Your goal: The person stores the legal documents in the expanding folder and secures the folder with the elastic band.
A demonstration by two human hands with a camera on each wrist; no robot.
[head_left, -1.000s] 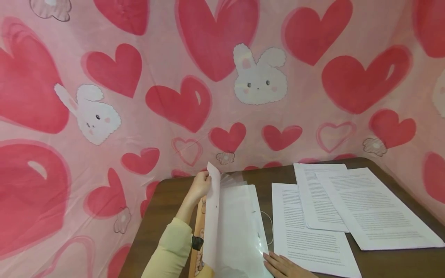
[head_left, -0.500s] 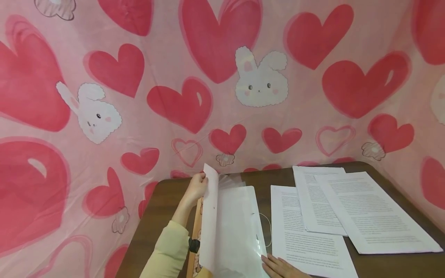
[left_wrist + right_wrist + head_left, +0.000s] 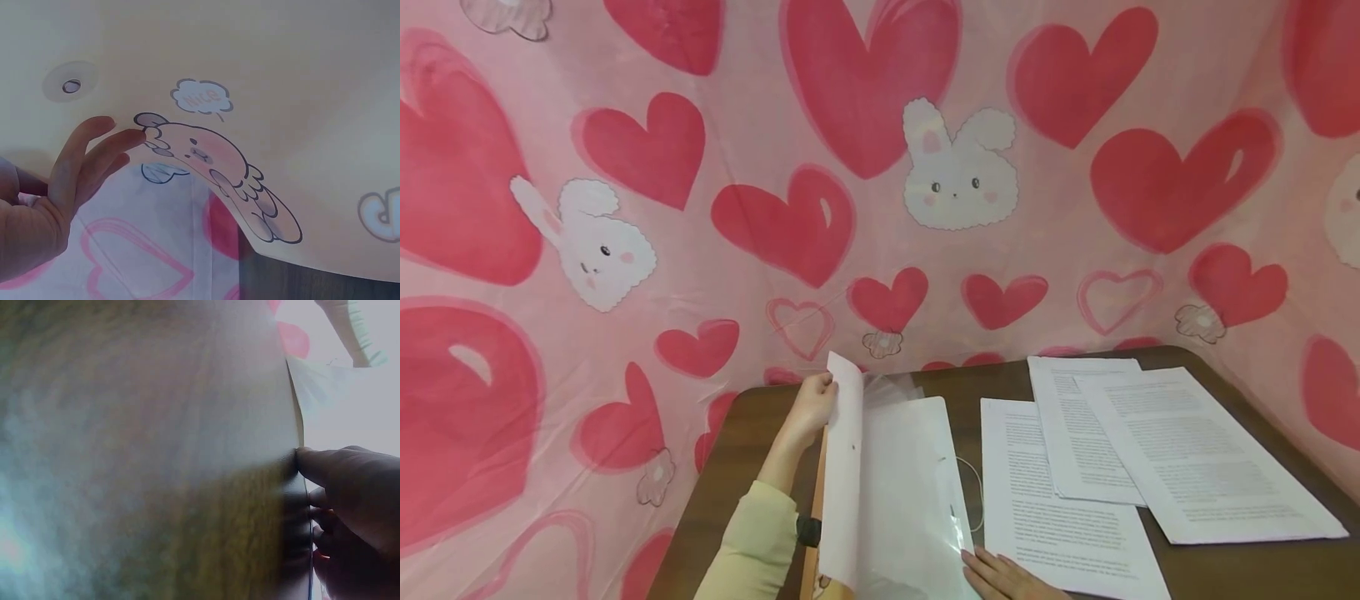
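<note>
A display folder [image 3: 910, 483] lies opened on the table, its clear plastic sleeves glossy under the light. My left hand [image 3: 812, 402] pinches the far corner of the raised front cover [image 3: 842, 483], which stands curved along the folder's left side. In the left wrist view, that cover's outer face shows a cartoon bear [image 3: 203, 150] and a round hole, with my fingers [image 3: 119, 144] against it. Fingers straight, my right hand [image 3: 1003, 577] rests on the folder's lower right edge. The right wrist view has the right hand [image 3: 356, 500] along that edge.
Printed sheets [image 3: 1060, 500] lie right of the folder, with two more overlapping paper stacks [image 3: 1210, 458] farther right. A thin white elastic cord [image 3: 981, 500] loops out from the folder's right edge. A pink heart-and-rabbit cloth [image 3: 745, 250] hangs behind the brown table [image 3: 730, 467].
My left hand has drawn the front cover a little farther left, so less of the orange outer face shows. The right hand stays on the folder's edge.
</note>
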